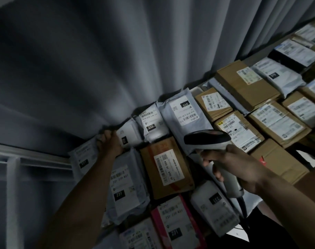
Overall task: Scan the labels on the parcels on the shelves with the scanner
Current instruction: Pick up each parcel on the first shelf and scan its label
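Parcels with white labels fill the shelves, tilted across the view. My right hand grips the handle of a grey and black scanner, whose head points left over a brown box with a white label and grey mailers. My left hand reaches to the far left end of the row and rests on a small grey mailer marked 010, fingers curled over its top edge by the curtain. Another grey mailer marked 010 lies just above the scanner head.
A grey curtain hangs behind the shelves and fills the upper left. Brown boxes and more mailers run to the upper right. A pink parcel and grey bags marked 231 lie on the lower row. A white frame stands at left.
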